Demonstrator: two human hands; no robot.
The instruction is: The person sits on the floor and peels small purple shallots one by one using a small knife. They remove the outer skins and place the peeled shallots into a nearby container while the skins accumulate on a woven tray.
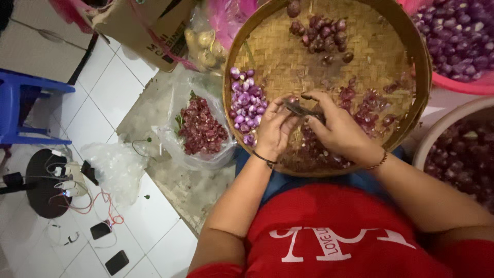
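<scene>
Pink basin (463, 82) cut off; shallot in left hand (275, 128) hidden.

Shallots (324, 32) on woven tray (288, 62)

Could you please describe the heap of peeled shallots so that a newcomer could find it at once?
Find the round woven bamboo tray on the person's lap. On its left side, beside the left hand, lies the heap of peeled shallots: glossy pale purple and white, unlike the dull dark red unpeeled ones.

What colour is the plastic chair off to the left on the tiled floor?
Blue. The plastic chair shows in the head view, at the left edge.
</scene>
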